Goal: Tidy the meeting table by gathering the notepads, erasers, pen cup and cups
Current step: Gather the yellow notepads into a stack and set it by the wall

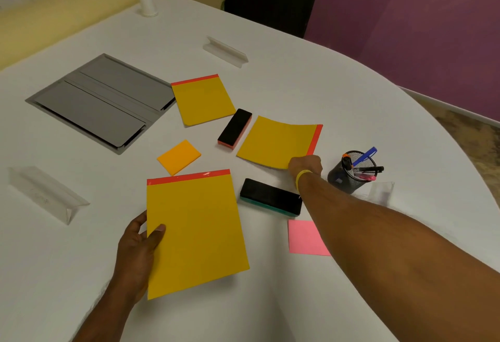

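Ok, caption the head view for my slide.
The left hand grips the near yellow notepad while the right hand takes a corner of the second notepad by the mesh pen cup.

No text can be read anywhere; a faint mark on the clear name holder (46, 193) at the left of the frame is too blurred to make out; likewise a small pale patch on the pen cup (344, 182) at the right.

Grips the near notepad (197, 233) by its left edge with the left hand (136, 247), thumb on top. Stretches the right arm (378, 233) far across, yellow band (301, 176) on the wrist, right hand (305, 166) pinching a corner of the far notepad (276, 141).
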The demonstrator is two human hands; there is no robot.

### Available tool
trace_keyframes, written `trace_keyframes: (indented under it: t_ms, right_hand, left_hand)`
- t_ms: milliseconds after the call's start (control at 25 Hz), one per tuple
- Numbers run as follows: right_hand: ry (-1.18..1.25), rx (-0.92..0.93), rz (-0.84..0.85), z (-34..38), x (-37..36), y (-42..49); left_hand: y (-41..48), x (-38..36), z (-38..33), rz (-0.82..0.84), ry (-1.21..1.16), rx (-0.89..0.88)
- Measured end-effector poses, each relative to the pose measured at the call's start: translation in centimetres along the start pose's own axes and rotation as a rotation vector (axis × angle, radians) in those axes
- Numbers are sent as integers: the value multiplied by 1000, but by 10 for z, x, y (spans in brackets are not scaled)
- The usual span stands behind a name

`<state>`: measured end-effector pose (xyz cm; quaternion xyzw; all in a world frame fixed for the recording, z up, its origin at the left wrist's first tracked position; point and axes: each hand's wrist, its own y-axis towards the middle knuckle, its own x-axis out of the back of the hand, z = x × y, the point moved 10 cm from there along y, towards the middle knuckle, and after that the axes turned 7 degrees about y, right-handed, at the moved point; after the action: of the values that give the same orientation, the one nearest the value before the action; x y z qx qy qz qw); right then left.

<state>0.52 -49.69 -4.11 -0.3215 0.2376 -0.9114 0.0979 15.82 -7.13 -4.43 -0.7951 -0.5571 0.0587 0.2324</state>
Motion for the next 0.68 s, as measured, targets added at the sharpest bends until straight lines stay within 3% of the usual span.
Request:
trace_keyframes:
  t_ms: [160,320,440,560,680]
  right_hand:
    - [132,283,-173,56,32,-31]
    - [237,602,-169,119,77,-94]
    - [414,714,15,140,105,-144]
    - [602,611,273,127,117,-186]
    - [621,467,545,92,113,-227]
  left_hand:
    - [-8,4,-1,4,8,-2]
    - [-27,16,-9,2,-7,-18]
    - [-45,26,-15,14,-41,-18]
    - [-68,36,-16,12,-65,1]
    - [-94,46,-13,48,-112,41]
